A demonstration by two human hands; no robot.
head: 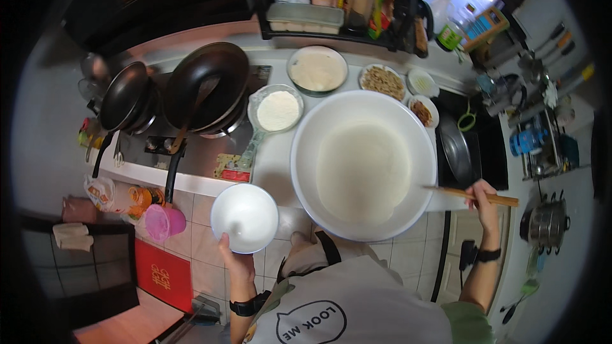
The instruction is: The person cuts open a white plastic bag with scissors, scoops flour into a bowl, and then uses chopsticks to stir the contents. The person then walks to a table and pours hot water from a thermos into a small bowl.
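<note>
My left hand (235, 258) grips a white bowl (245, 218) by its near rim, thumb over the edge; the bowl holds something white or shows its bare inside, I cannot tell which. In my right hand (482, 203) is a pair of wooden chopsticks (454, 192), tips over the right rim of a large white basin (297, 172). Pale whitish liquid or batter lies in the basin. To its left, a green-handled ladle-like scoop (252, 145) holds white powder. Behind stand a bowl of pale food (316, 69) and a plate of chopped food (382, 81).
A large wok (191, 81) and a smaller pan (125, 95) rest on the stove at left, handles jutting past the counter edge. Two small dishes, one with reddish-brown bits (423, 112), sit near the black sink (492, 153). A loaded rack (330, 36) stands behind.
</note>
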